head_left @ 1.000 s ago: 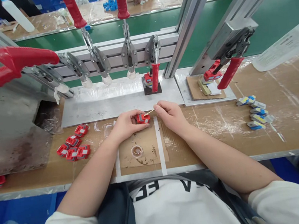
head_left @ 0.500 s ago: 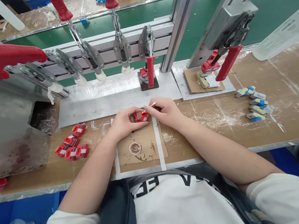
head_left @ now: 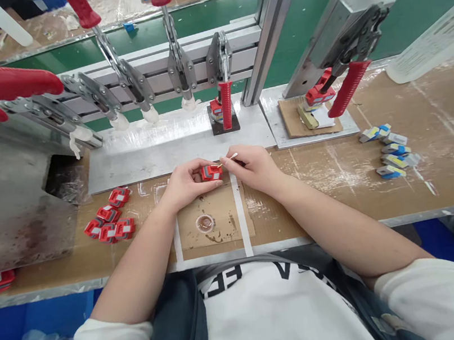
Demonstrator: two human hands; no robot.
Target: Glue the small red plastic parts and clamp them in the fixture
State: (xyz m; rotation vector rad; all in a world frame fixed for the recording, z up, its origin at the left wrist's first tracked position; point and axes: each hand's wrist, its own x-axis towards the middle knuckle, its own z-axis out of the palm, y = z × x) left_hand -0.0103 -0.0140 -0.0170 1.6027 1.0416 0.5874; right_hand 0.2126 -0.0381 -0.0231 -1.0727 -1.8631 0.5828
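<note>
My left hand pinches a small red and grey part between thumb and fingers, closed on it just above the cardboard pad near the front edge of the worktop. My right hand is closed on a thin stick, held like a pen. The part sits immediately to the left of my right hand, and the stick's long axis runs left and slightly down from my fingertips, so its near tip meets the part's right upper edge while the white tip points up and away. A small round dish lies on the pad toward me. More red parts lie well to the left, blue and yellow ones to the right.
</note>
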